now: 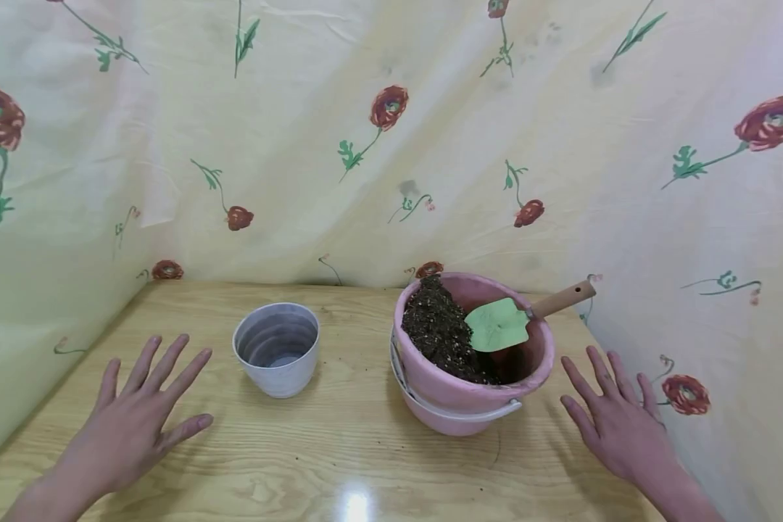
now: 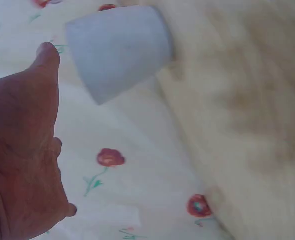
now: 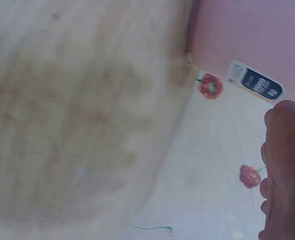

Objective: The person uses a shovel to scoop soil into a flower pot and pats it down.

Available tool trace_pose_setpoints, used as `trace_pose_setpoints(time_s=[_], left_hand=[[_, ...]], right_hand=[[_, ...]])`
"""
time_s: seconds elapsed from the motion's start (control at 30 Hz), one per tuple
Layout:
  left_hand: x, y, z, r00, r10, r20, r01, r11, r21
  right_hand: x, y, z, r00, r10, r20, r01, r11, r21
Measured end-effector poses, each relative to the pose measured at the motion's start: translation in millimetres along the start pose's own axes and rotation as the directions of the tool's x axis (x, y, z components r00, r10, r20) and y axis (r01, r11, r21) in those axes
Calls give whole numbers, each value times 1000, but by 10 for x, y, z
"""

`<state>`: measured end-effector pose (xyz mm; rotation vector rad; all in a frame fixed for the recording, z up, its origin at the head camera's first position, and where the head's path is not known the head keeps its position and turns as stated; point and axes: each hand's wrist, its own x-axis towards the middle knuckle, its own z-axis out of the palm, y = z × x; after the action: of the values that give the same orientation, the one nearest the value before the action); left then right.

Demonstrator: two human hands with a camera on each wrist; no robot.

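Note:
My left hand (image 1: 133, 424) is spread over the left side of the table, fingers straight, holding nothing. Just right of it stands an upright white plant pot (image 1: 287, 373) with nothing inside; the left wrist view shows its plain outer wall (image 2: 120, 52). My right hand (image 1: 616, 424), also spread and holding nothing, is to the right of a pink bucket (image 1: 440, 391). Dark soil (image 1: 437, 330) is heaped along the bucket's left side. A trowel with a green blade (image 1: 498, 324) rests in the bucket, its wooden handle (image 1: 564, 299) sticking out over the right rim.
The wooden table (image 1: 339, 457) has a few dark crumbs scattered near the bucket. Flower-printed cloth (image 1: 300, 145) hangs behind it and along both sides. A white bail handle (image 1: 476, 416) hangs down the bucket's front. A label (image 3: 256, 81) is stuck on the bucket's wall.

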<state>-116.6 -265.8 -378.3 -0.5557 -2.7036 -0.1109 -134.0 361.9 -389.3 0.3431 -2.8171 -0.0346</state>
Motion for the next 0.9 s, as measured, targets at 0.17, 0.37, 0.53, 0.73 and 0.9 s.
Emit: trace_pose_setpoints(time_s=[0.17, 0.37, 0.53, 0.73, 0.9], left_hand=[[121, 65, -132, 1000, -5, 20, 7, 997, -81], [228, 151, -193, 1000, 26, 7, -22, 942, -334], [344, 236, -191, 999, 37, -31, -48, 823, -566], [552, 373, -179, 997, 79, 15, -44, 693, -720], [766, 499, -132, 992, 125, -14, -95, 670, -736]], right_hand=[[46, 7, -85, 999, 10, -31, -10, 1000, 13], [102, -3, -166, 995, 44, -89, -43, 999, 7], [180, -25, -252, 973, 78, -219, -72, 997, 34], [312, -52, -338, 893, 67, -445, -8, 991, 133], [398, -82, -390, 854, 94, -511, 16, 978, 207]])
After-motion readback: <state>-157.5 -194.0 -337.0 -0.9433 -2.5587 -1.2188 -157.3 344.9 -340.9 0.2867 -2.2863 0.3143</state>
